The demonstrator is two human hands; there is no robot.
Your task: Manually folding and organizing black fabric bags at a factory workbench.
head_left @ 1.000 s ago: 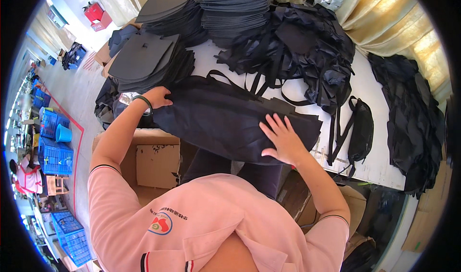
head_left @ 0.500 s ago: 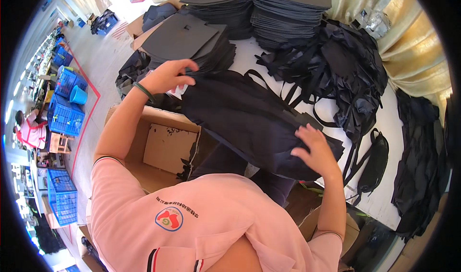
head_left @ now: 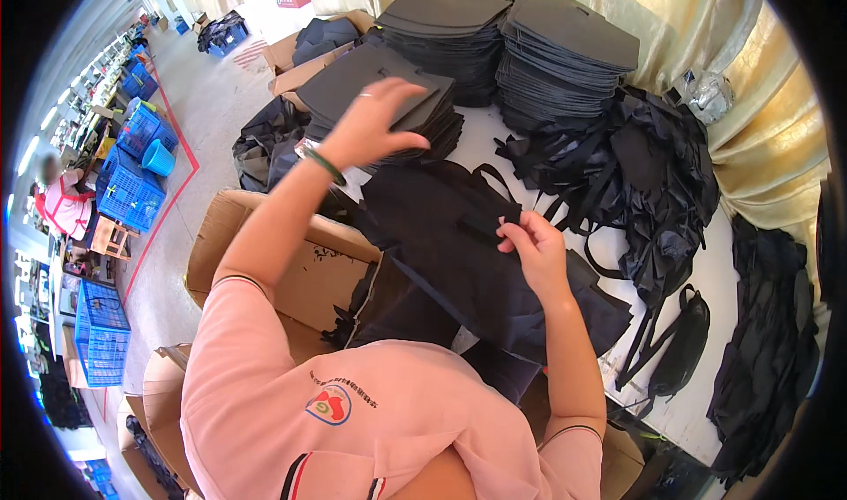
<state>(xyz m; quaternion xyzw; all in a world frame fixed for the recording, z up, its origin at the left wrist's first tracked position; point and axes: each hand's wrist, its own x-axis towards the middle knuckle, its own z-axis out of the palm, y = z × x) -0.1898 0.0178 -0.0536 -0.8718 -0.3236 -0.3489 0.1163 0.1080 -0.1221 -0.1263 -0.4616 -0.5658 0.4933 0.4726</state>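
Note:
A black fabric bag piece [head_left: 423, 213] lies spread across my lap and the table's near edge. Over its upper right part is my right hand [head_left: 536, 251], with thumb and forefinger pinched at the end of a short black strip [head_left: 481, 232]. My left hand [head_left: 372, 131], slightly blurred, is raised above the near stack of dark grey panels [head_left: 353, 81]. Its fingers are stretched and the thumb stands apart, with nothing in them. A thin black strap loop [head_left: 490, 175] shows at the fabric's far edge.
Two taller panel stacks [head_left: 445, 45] [head_left: 565, 63] stand behind. A heap of black straps and fabric [head_left: 648, 173] covers the white table's [head_left: 609, 248] right part, near a small black pouch [head_left: 684, 345]. Open cardboard box [head_left: 234, 222] at left; blue crates [head_left: 132, 191] and another person [head_left: 66, 200] beyond.
My left hand has left the fabric's left edge and moved up and right over the panels. My right hand has shifted left and its spread fingers have closed to a pinch.

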